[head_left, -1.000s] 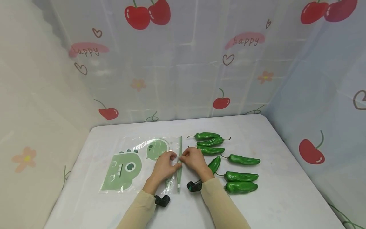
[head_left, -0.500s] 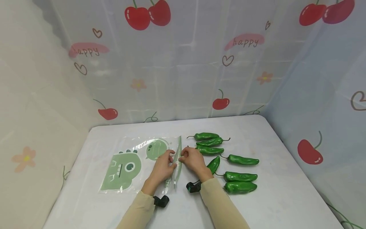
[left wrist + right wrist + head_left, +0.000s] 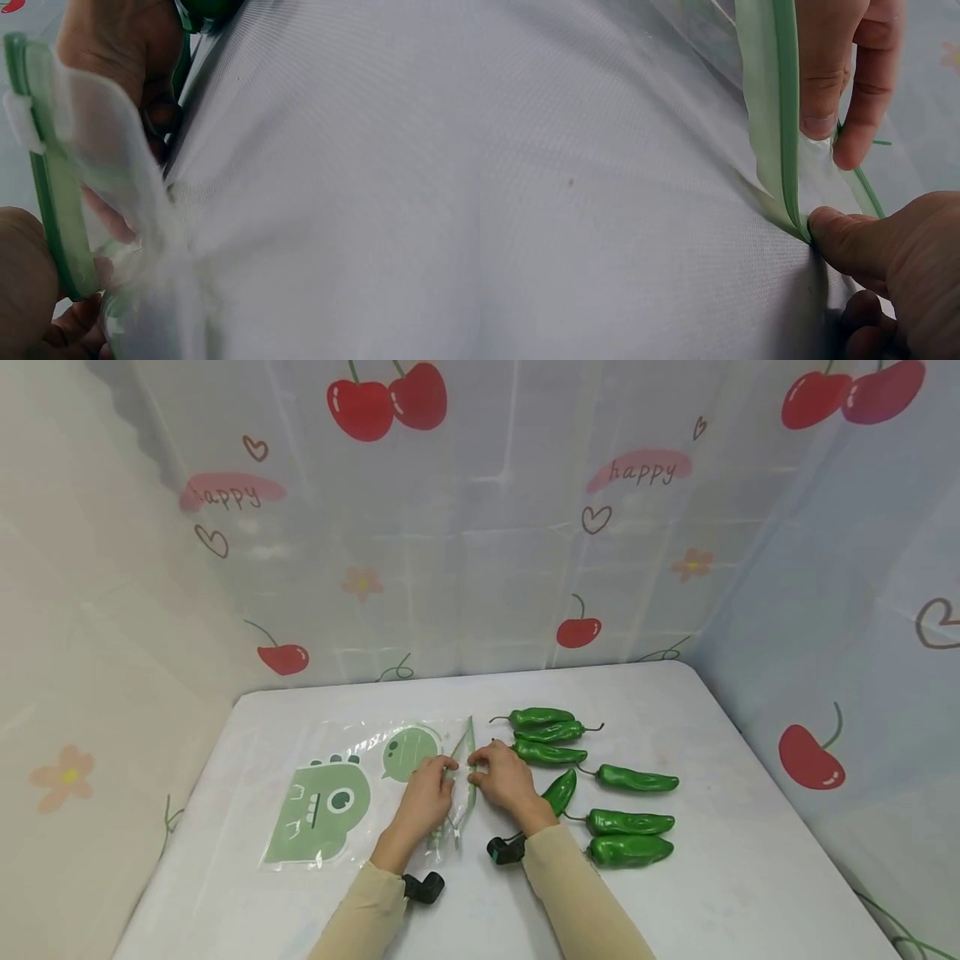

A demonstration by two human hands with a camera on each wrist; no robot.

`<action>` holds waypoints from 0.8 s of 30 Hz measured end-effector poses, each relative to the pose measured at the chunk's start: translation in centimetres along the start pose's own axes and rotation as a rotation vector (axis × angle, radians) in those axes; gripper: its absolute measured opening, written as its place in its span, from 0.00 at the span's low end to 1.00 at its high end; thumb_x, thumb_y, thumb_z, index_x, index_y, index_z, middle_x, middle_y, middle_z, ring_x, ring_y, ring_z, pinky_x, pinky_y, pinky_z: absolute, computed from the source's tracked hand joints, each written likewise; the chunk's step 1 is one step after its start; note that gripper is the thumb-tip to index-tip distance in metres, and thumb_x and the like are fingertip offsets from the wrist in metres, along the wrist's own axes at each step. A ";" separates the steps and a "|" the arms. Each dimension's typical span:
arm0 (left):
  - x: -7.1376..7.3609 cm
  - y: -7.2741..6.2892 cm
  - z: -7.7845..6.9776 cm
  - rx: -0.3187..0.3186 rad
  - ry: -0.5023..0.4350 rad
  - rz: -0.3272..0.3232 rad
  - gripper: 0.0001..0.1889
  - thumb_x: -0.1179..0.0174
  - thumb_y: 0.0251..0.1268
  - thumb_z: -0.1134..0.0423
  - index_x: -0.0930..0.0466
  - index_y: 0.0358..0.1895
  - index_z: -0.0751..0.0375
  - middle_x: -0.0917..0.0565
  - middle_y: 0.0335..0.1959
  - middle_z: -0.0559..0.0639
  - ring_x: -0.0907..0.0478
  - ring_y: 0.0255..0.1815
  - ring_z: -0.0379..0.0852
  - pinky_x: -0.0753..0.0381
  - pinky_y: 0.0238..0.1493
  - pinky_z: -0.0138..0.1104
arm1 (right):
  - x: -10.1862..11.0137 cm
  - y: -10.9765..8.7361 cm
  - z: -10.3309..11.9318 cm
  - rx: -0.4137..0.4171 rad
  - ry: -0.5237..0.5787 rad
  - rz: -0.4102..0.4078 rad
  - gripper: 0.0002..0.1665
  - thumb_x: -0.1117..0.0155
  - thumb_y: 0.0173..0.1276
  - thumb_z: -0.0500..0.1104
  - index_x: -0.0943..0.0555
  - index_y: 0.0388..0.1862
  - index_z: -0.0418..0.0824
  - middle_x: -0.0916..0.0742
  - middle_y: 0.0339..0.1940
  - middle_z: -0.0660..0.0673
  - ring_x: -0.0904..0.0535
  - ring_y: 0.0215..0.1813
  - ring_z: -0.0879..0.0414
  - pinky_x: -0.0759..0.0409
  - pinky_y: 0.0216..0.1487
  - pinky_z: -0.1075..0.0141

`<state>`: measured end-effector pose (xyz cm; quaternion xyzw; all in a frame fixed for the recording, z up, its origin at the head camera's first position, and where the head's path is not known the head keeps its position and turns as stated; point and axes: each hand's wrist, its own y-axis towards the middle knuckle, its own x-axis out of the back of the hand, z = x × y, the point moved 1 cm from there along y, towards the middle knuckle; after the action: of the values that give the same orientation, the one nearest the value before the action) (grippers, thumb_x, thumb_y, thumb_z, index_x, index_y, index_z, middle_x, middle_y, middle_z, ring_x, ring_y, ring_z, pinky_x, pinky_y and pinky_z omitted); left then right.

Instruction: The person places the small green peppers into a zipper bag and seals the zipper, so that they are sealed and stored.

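Observation:
A clear zip bag [image 3: 322, 814] printed with a green dinosaur lies flat on the table, its mouth facing right. The green zip strips [image 3: 784, 112] are spread apart, leaving a gap in the mouth. My left hand [image 3: 426, 793] pinches one strip between thumb and fingers; the left wrist view shows the white slider [image 3: 24, 124] on that strip. Across the gap, my right hand [image 3: 504, 778] pinches the other strip, thumb on its edge in the right wrist view. Green peppers [image 3: 633, 822] lie close to the right hand, one partly hidden by the right wrist.
Several more peppers [image 3: 551, 732] lie in a loose group beyond and right of the right hand. The white table [image 3: 750, 860] is bounded by printed curtains [image 3: 480, 568] at the back and sides. Black wrist cameras [image 3: 425, 887] sit low beside both wrists.
The strips, together at first, have come apart and the bag's mouth has widened. My left hand has drawn left with its strip; my right hand has stayed nearly in place.

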<state>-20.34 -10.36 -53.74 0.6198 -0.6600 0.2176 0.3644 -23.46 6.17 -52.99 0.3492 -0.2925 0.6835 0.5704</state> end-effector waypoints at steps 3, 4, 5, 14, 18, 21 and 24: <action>0.1 -0.1 0.1 0.037 -0.012 -0.011 0.14 0.34 0.65 0.69 0.19 0.53 0.62 0.23 0.37 0.53 0.26 0.36 0.48 0.25 0.41 0.43 | -0.2 0.0 -0.1 0.009 0.000 0.008 0.15 0.24 0.65 0.47 0.11 0.50 0.51 0.16 0.52 0.49 0.17 0.53 0.49 0.20 0.51 0.51; 0.1 -0.2 0.1 0.052 -0.021 -0.010 0.16 0.32 0.64 0.68 0.19 0.54 0.62 0.23 0.38 0.54 0.26 0.37 0.48 0.25 0.42 0.44 | -0.2 0.0 -0.1 0.016 -0.002 0.009 0.15 0.24 0.65 0.47 0.11 0.51 0.51 0.16 0.53 0.49 0.17 0.55 0.48 0.20 0.52 0.51; 0.1 -0.2 0.2 0.068 -0.028 -0.008 0.17 0.30 0.62 0.67 0.20 0.54 0.62 0.22 0.39 0.54 0.26 0.38 0.49 0.24 0.42 0.44 | -0.3 0.0 -0.1 0.023 -0.006 0.009 0.15 0.24 0.65 0.47 0.11 0.51 0.51 0.16 0.53 0.50 0.17 0.55 0.48 0.20 0.52 0.51; 0.7 -0.3 0.3 0.116 -0.039 -0.016 0.20 0.30 0.59 0.69 0.20 0.56 0.61 0.22 0.38 0.55 0.26 0.38 0.48 0.26 0.41 0.43 | -0.5 0.2 -0.2 0.083 -0.031 -0.001 0.16 0.25 0.66 0.46 0.11 0.53 0.51 0.17 0.56 0.52 0.17 0.57 0.50 0.19 0.54 0.52; 0.8 -0.2 0.4 0.135 -0.050 -0.020 0.20 0.31 0.60 0.70 0.19 0.57 0.61 0.22 0.37 0.55 0.27 0.38 0.49 0.26 0.42 0.43 | -0.4 0.2 -0.2 0.111 -0.044 -0.007 0.17 0.26 0.67 0.45 0.12 0.55 0.49 0.18 0.60 0.51 0.18 0.59 0.49 0.19 0.56 0.52; 0.7 -0.3 0.5 0.151 -0.065 -0.022 0.21 0.31 0.60 0.71 0.19 0.58 0.62 0.22 0.37 0.55 0.27 0.39 0.49 0.26 0.44 0.44 | -0.4 0.1 -0.1 0.134 -0.050 -0.009 0.20 0.26 0.68 0.44 0.13 0.58 0.47 0.19 0.63 0.50 0.18 0.60 0.48 0.19 0.56 0.51; 0.7 -0.4 0.6 0.172 -0.088 -0.018 0.23 0.31 0.60 0.70 0.20 0.60 0.64 0.21 0.40 0.56 0.25 0.42 0.51 0.25 0.47 0.46 | -0.4 0.0 -0.1 0.165 -0.063 -0.011 0.22 0.26 0.68 0.43 0.15 0.61 0.46 0.20 0.64 0.50 0.17 0.59 0.47 0.18 0.55 0.52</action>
<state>-19.99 -11.33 -53.62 0.6639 -0.6486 0.2426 0.2823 -23.39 6.04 -53.42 0.4180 -0.2509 0.6907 0.5341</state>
